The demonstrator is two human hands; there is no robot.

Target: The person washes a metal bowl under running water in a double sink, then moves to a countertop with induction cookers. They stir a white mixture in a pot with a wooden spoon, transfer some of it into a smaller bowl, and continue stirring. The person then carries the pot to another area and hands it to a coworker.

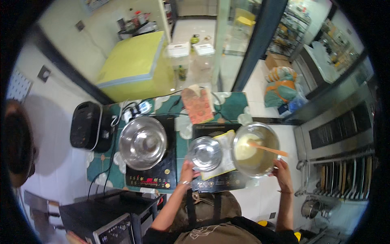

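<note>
My right hand grips the rim of a large stainless-steel mixing bowl at the table's right end. Pale yellow batter or cream lies inside it. An orange spatula rests in that mixture, its handle leaning over the right rim. With my left hand I hold a smaller metal bowl by its lower left edge; it looks bare inside. Beneath the small bowl a yellow-edged white sheet or packet covers part of the right induction cooker.
Another large metal bowl sits on the left induction cooker. Behind are a patterned oven mitt and a power strip with cords. A black appliance stands left. Another person's head shows at the left edge.
</note>
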